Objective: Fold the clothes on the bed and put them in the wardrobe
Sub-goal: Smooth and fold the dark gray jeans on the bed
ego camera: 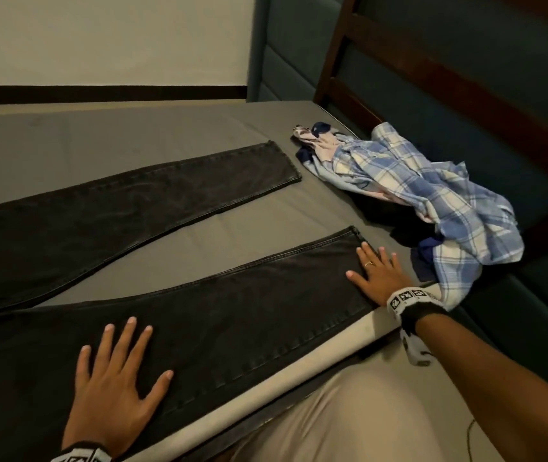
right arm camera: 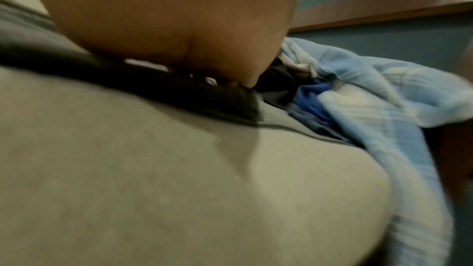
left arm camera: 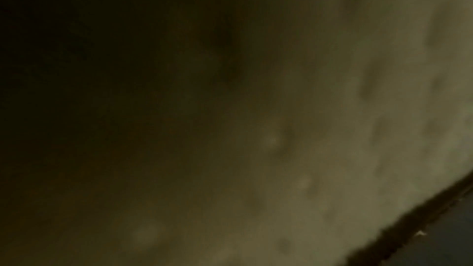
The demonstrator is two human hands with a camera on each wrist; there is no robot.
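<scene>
Black jeans point(ego camera: 152, 208) lie spread flat on the grey bed point(ego camera: 249, 221), both legs pointing to the right and apart. My left hand point(ego camera: 116, 378) presses flat, fingers spread, on the near leg close to the bed's front edge. My right hand point(ego camera: 377, 271) lies flat with straight fingers on the hem of that same near leg point(right arm camera: 204, 96). The heel of the right hand point(right arm camera: 166, 17) fills the top of the right wrist view. The left wrist view is dark and blurred.
A crumpled pile with a blue plaid shirt point(ego camera: 432, 195) and dark blue cloth point(right arm camera: 312, 96) sits at the bed's right end, just right of my right hand. A dark wooden headboard point(ego camera: 449, 85) and teal padded wall stand behind it. My beige trousers point(ego camera: 349, 411) touch the front edge.
</scene>
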